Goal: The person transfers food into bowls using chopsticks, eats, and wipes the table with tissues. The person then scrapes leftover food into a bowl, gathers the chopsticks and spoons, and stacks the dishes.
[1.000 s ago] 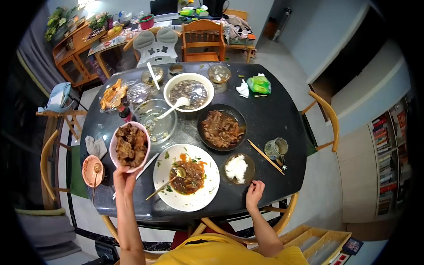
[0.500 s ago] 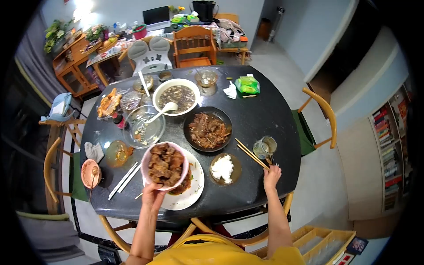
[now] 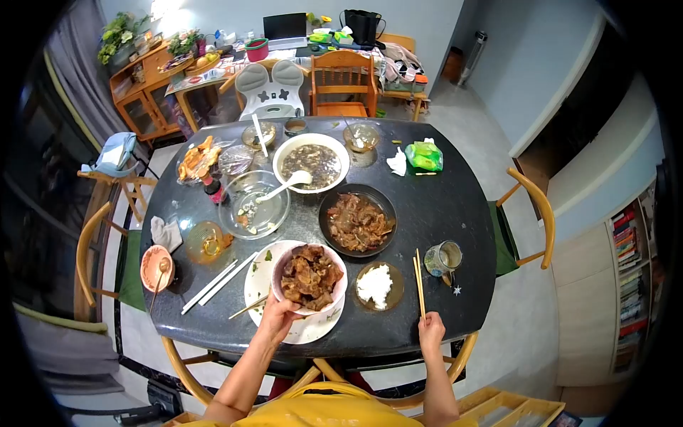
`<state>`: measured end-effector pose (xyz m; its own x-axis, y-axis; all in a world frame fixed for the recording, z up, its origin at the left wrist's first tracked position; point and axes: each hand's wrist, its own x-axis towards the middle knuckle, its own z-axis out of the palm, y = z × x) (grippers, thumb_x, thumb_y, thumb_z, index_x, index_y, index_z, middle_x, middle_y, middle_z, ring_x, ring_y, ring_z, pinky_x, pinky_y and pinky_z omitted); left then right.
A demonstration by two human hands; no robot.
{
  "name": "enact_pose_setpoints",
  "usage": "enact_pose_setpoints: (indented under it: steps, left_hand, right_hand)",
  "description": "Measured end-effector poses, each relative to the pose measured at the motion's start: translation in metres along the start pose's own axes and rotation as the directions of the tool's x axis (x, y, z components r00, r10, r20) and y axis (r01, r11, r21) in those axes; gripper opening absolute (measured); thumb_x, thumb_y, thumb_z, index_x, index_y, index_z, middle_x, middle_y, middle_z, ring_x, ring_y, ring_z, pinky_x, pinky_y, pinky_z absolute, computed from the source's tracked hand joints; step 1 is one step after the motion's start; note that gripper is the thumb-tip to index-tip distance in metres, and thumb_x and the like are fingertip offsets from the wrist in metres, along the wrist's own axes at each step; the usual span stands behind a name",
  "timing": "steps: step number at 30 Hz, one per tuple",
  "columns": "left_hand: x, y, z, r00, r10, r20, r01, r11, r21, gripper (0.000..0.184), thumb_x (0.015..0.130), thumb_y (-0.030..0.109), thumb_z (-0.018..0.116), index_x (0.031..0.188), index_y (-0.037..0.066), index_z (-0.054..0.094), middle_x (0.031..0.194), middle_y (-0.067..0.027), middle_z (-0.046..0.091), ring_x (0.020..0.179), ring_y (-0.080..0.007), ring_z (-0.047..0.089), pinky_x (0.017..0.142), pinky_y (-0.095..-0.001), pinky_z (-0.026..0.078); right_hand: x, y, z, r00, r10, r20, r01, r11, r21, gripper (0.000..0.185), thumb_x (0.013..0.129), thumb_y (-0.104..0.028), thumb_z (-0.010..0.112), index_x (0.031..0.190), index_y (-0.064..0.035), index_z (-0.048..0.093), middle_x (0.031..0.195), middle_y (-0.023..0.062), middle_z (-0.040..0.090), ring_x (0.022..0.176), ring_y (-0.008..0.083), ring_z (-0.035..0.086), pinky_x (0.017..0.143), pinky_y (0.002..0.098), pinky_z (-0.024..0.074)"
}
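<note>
A: Where was the round pink-and-white bowl point(image 3: 343, 280) heaped with brown meat pieces point(image 3: 310, 276)?

B: Over the wide white plate point(image 3: 309, 331), close to the near edge of the rounded black table point(image 3: 459, 206), left of centre. I couldn't tell whether its base touched the plate.

A: And the left hand point(image 3: 279, 318)?

B: Clamped on the bowl's near-left side, thumb by the rim, the other fingers mostly hidden.

A: A good hold?

B: I judged so. Loaded, it seemed fairly heavy, stiff and breakable, perhaps slippery with grease, so a palm under the base and a thumb at the rim suited it.

A: The right hand point(image 3: 431, 332)?

B: At the near edge, right of centre, fingers closed together around the near ends of 2 slim tan chopsticks point(image 3: 419, 285), tips towards the far edge. Those looked light and stiff, easiest held by the shafts.
</note>
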<state>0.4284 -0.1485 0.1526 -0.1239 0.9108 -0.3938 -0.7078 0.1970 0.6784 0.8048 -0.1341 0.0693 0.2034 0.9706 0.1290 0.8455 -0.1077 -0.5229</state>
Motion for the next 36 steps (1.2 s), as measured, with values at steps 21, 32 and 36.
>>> enact_pose_setpoints:
  steps: [21, 32, 36]
  left_hand:
    - [-0.01, 0.002, 0.001, 1.0, -0.027, -0.002, 0.027, 0.998, -0.053, 0.069, 0.059, -0.006, 0.049, 0.125, 0.001, 0.03, 0.118, -0.0158, 0.046, 0.102, -0.0299, 0.053, 0.08, -0.0435, 0.051]
    - [-0.009, 0.006, 0.002, 0.997, -0.071, -0.031, 0.068, 0.992, -0.11, 0.069, 0.059, -0.009, 0.046, 0.125, -0.001, 0.031, 0.118, -0.0155, 0.046, 0.103, -0.0284, 0.053, 0.082, -0.0394, 0.051]
    - [-0.007, 0.004, 0.001, 0.998, -0.063, -0.019, 0.06, 0.989, -0.133, 0.07, 0.059, -0.009, 0.047, 0.126, 0.0, 0.03, 0.12, -0.0157, 0.045, 0.105, -0.0291, 0.051, 0.083, -0.0402, 0.051]
  right_hand:
    - [0.108, -0.15, -0.097, 0.93, -0.351, 0.108, 0.317, 0.916, 0.244, 0.012, 0.064, 0.006, 0.064, 0.07, -0.0008, 0.056, 0.064, 0.0061, 0.05, 0.052, 0.012, 0.049, 0.049, 0.0254, 0.0401]
    - [0.1, -0.106, -0.088, 0.988, -0.038, 0.153, -0.065, 0.787, 0.614, 0.025, 0.088, -0.016, 0.049, 0.066, -0.0039, 0.05, 0.057, 0.0006, 0.049, 0.048, 0.0056, 0.044, 0.046, 0.0195, 0.0358]
    - [0.143, -0.166, -0.064, 0.993, -0.113, 0.016, 0.055, 0.594, 0.803, 0.008, 0.082, -0.006, 0.058, 0.084, 0.0009, 0.061, 0.072, 0.0029, 0.058, 0.062, 0.0078, 0.054, 0.058, 0.0201, 0.043]
